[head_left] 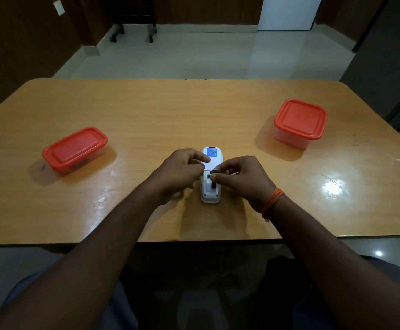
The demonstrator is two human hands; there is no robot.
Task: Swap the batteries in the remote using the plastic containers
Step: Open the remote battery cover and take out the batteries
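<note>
A white remote (212, 160) lies face down in the middle of the wooden table (194, 110), its battery bay open at the near end. My left hand (178, 172) holds the remote's left side, with a finger across its back. My right hand (240, 178) pinches a small dark battery (214, 171) over the open bay. A rectangular plastic container with an orange lid (75, 148) stands shut at the left. A square one with an orange lid (300, 120) stands shut at the right.
The table's near edge runs just in front of my forearms. An orange thread band (272, 203) circles my right wrist. Beyond the table lie a pale tiled floor and a chair base on castors (132, 32).
</note>
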